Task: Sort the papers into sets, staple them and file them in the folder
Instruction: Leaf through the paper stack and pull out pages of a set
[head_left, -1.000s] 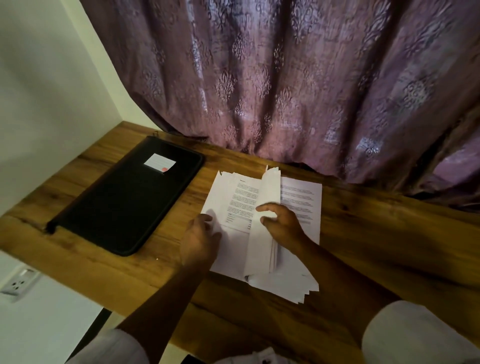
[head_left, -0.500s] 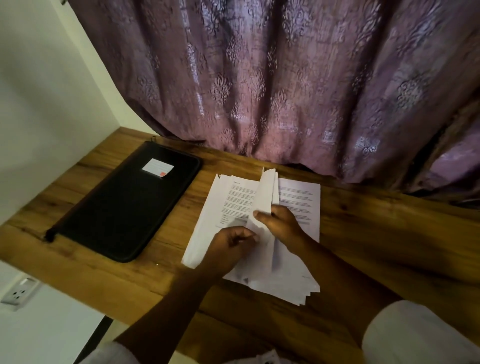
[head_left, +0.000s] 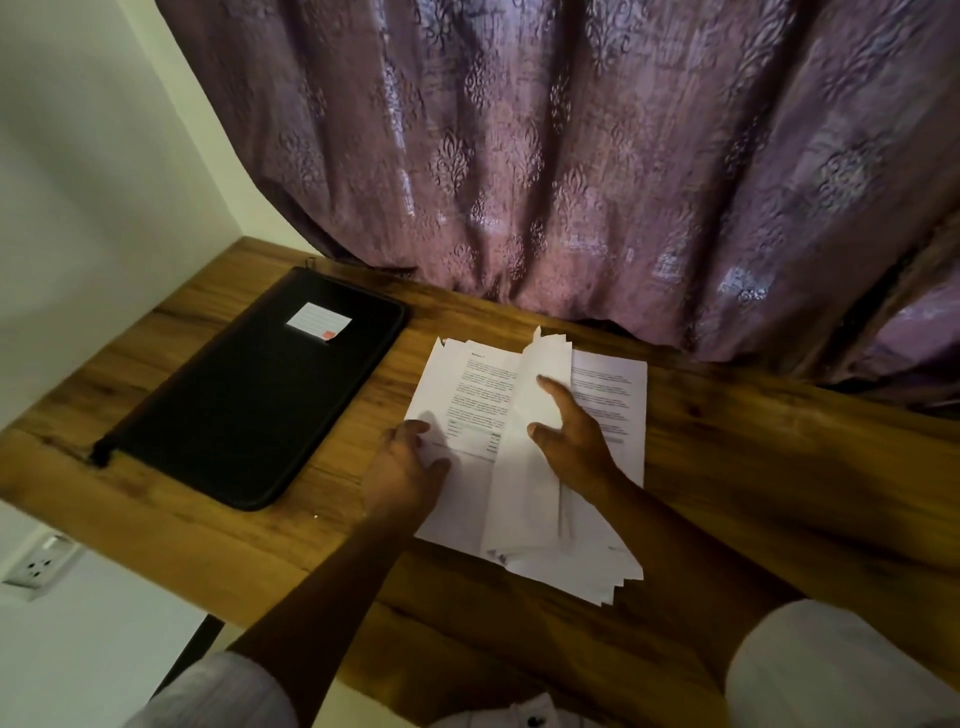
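White printed papers (head_left: 478, 384) lie in two overlapping piles on the wooden table (head_left: 779, 467). Between the piles a sheaf of sheets (head_left: 524, 467) stands curled up on edge. My right hand (head_left: 571, 441) presses against that sheaf with thumb and fingers spread. My left hand (head_left: 405, 467) is at the lower left of the left pile, thumb and curled fingers pinching a sheet there. A black zipped folder (head_left: 260, 395) with a white label (head_left: 318, 321) lies shut to the left of the papers. No stapler shows.
A purple patterned curtain (head_left: 571, 156) hangs along the table's back edge, just behind the papers. A white wall (head_left: 78, 182) bounds the table on the left, with a socket (head_left: 36, 564) below the tabletop. Bare wood stretches to the right of the papers.
My left hand has carried a sheet from the middle sheaf leftward onto the left pile. My right hand has opened its fingers wider against the sheaf.
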